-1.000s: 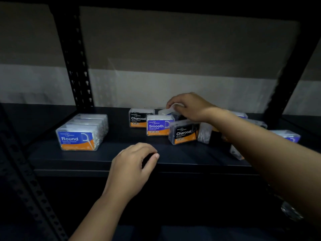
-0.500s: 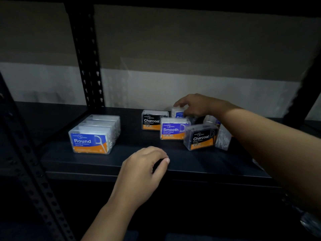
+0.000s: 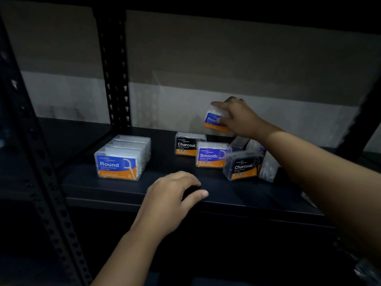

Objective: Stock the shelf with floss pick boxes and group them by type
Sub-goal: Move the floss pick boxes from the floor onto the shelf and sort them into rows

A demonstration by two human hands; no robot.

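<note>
1. A perforated black upright (image 3: 115, 79) stands at the left of the dark shelf (image 3: 237, 195), with a pale wall behind
2. A row of Round boxes (image 3: 121, 159) sits at the left part of the shelf, one behind another, the front label facing the camera
3. The left hand (image 3: 173, 199) rests at the shelf's front edge, fingers loosely curled and holding nothing
4. A Charcoal box (image 3: 188, 143) stands further back, and a Smooth box (image 3: 212, 154) stands just beside it, nearer the front
5. A held Round box (image 3: 213, 118) is lifted above the shelf near the back, tilted, with the right hand (image 3: 241, 118) gripping it from above, fingers over its top and thumb on its label
6. A second Charcoal box (image 3: 242, 166) stands angled to the right of the Smooth box, partly under the right forearm; more clear boxes (image 3: 268, 168) crowd behind it, their labels hidden
</note>
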